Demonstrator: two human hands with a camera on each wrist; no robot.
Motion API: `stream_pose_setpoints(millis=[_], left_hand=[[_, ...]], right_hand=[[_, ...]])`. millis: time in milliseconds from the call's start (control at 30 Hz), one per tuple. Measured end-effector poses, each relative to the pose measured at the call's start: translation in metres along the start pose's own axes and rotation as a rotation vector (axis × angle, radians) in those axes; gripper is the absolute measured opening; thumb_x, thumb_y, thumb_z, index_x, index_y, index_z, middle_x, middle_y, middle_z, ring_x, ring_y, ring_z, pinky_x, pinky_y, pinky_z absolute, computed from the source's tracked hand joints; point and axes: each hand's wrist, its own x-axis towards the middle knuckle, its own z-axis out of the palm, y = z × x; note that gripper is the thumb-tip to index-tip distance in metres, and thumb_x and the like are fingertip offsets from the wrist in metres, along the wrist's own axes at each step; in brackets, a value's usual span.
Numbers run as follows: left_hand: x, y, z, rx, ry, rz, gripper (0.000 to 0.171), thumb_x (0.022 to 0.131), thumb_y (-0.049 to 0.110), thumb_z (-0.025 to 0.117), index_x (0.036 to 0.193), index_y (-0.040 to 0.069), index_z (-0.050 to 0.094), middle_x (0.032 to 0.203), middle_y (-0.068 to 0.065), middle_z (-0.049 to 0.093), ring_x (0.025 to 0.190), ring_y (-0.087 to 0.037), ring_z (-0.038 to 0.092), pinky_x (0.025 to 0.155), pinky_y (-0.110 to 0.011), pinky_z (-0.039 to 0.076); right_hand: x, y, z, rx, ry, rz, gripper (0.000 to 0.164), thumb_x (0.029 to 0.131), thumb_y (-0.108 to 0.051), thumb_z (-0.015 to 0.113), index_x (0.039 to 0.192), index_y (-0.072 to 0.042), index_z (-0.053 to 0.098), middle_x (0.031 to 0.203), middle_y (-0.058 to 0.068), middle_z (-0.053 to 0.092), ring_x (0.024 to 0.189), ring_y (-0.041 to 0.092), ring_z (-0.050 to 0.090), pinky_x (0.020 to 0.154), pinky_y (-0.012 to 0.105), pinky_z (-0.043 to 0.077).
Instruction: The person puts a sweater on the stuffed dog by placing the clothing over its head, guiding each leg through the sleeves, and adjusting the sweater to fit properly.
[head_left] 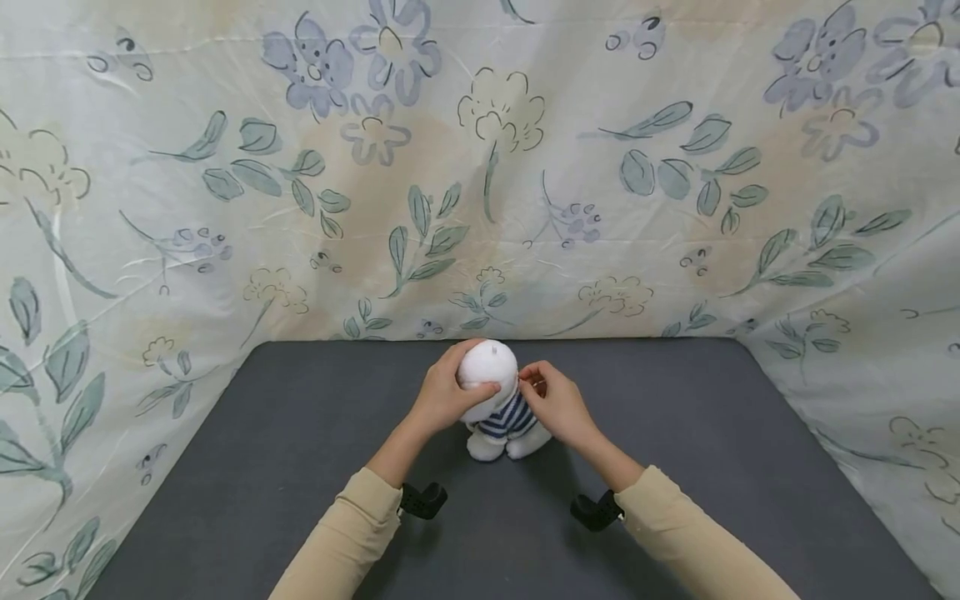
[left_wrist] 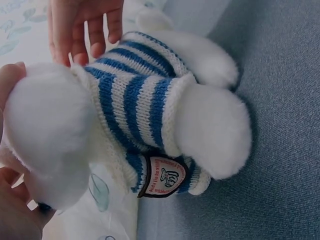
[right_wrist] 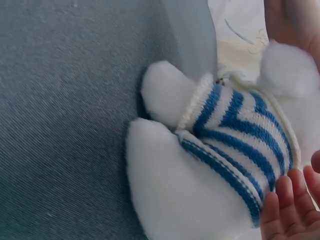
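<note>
A white plush toy (head_left: 491, 404) in a blue-and-white striped knitted sweater (left_wrist: 132, 100) sits on the grey table, feet towards the near side. My left hand (head_left: 442, 392) grips its round head (head_left: 489, 360) from the side, thumb across the front and fingers behind. On the other side, my right hand (head_left: 558, 404) has its fingertips at the sweater's neck edge, with fingers (right_wrist: 285, 200) loosely bent along the knit. A sewn patch (left_wrist: 165, 176) with a dark border shows on the sweater in the left wrist view. The toy's face is mostly hidden.
The dark grey tabletop (head_left: 315, 467) spreads around the toy. A flower-printed cloth (head_left: 480, 233) hangs behind and along both sides of the table. A black wrist camera (head_left: 423, 500) sits by the left cuff, another black camera (head_left: 596, 510) by the right.
</note>
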Motion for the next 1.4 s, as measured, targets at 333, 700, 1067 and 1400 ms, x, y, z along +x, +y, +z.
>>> stream_pose_setpoints(millis=[333,700,1067,1400], left_hand=[[0.005,0.003,-0.016,-0.064,-0.064,-0.036,0.055,0.085,0.034,0.066,0.135,0.019,0.046,0.133,-0.006,0.049,0.116,-0.025,0.052,0.088,-0.046,0.046],[0.018,-0.02,-0.016,-0.234,0.049,-0.29,0.034,0.098,0.033,0.042,0.124,0.018,0.058,0.126,-0.004,0.058,0.118,-0.021,0.051,0.096,-0.041,0.041],[0.012,-0.025,-0.005,-0.441,-0.106,-0.376,0.04,0.1,0.026,0.04,0.135,0.007,0.046,0.135,-0.012,0.049,0.126,-0.025,0.043,0.103,-0.045,0.034],[-0.003,-0.011,-0.008,-0.521,-0.164,-0.318,0.044,0.097,0.017,0.046,0.14,0.009,0.039,0.133,-0.013,0.049,0.119,-0.023,0.047,0.097,-0.041,0.04]], right_hand=[[-0.014,-0.002,0.006,0.048,0.072,-0.057,0.024,0.09,-0.013,0.057,0.114,-0.01,0.058,0.097,0.001,0.061,0.082,0.012,0.058,0.068,0.027,0.047],[-0.027,-0.009,0.017,0.087,0.109,-0.154,0.039,0.088,-0.01,0.06,0.126,-0.005,0.052,0.107,0.007,0.056,0.081,0.012,0.059,0.065,0.025,0.048],[-0.035,-0.018,0.021,0.179,0.099,-0.107,0.051,0.086,-0.016,0.065,0.131,-0.006,0.046,0.114,0.009,0.05,0.089,0.014,0.059,0.069,0.022,0.05],[-0.033,-0.018,0.005,0.139,0.051,-0.123,0.056,0.084,-0.015,0.067,0.134,-0.007,0.044,0.115,0.01,0.048,0.093,0.019,0.054,0.076,0.035,0.052]])
